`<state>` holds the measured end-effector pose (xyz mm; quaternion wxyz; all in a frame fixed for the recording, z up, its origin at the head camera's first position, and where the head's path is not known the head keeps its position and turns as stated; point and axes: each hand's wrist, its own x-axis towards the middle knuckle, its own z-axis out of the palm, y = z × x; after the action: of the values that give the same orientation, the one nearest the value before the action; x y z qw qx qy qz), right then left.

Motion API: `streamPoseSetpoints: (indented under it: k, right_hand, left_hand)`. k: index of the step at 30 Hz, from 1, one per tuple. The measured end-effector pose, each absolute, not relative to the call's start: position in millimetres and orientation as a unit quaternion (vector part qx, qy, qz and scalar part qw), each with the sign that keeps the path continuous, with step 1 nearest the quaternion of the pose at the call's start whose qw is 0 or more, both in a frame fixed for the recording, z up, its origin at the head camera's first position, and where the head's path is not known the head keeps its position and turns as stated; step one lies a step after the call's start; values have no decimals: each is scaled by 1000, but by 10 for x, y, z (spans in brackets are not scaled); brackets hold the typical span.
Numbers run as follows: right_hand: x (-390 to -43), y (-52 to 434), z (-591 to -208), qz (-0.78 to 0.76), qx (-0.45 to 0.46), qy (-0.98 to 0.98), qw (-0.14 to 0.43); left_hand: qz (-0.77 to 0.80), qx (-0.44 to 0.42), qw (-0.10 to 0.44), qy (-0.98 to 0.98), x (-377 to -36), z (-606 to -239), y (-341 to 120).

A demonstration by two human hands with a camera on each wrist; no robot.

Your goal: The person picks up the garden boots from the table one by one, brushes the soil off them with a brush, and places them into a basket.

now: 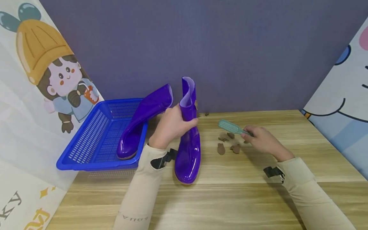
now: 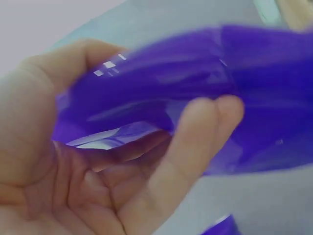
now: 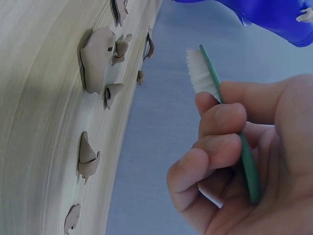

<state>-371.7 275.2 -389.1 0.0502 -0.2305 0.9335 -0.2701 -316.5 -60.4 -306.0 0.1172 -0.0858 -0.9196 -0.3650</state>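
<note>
Near the middle of the head view, the left hand (image 1: 172,126) wraps its fingers round the shaft of a glossy purple rubber boot (image 1: 187,140), which stands upright on the pale wooden table (image 1: 230,198). To the right of centre, the right hand (image 1: 263,139) curls closed on the handle of a slim green brush with white bristles (image 1: 231,127), held just above the tabletop. Between boot and brush lie several brown clumps of dried mud (image 1: 227,145), stuck or scattered on the wood. At centre left, a second purple boot (image 1: 143,119) leans inside a blue perforated plastic basket (image 1: 92,143), toe down.

I would judge the cleaning well along: the held boot looks shiny and free of dirt on the sides that show, though its sole is hidden. The crumbs remain on the table.
</note>
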Motion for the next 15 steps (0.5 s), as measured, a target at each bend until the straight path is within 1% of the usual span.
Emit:
streamPoseSetpoints:
  k: [4,7,10,15]
  right_hand:
    - [-3721,2751,-3885,-276,-228,932,54]
    - [-3725,2752,-3880,-287,-227,929,55]
    - [-3722,2748,-3868,-305,-225,924,55]
    - [-3696,2729,-3835,-336,-221,915,42]
  left_hand:
    - [-429,-100,73,-895,-3177,-3062,-583]
    - [-463,-103,62,-878,-3219,-3098,-559]
    - [-487,-114,69,-863,-3259,-3145,-525]
    - [-526,-118,103,-836,-3320,-3224,-456]
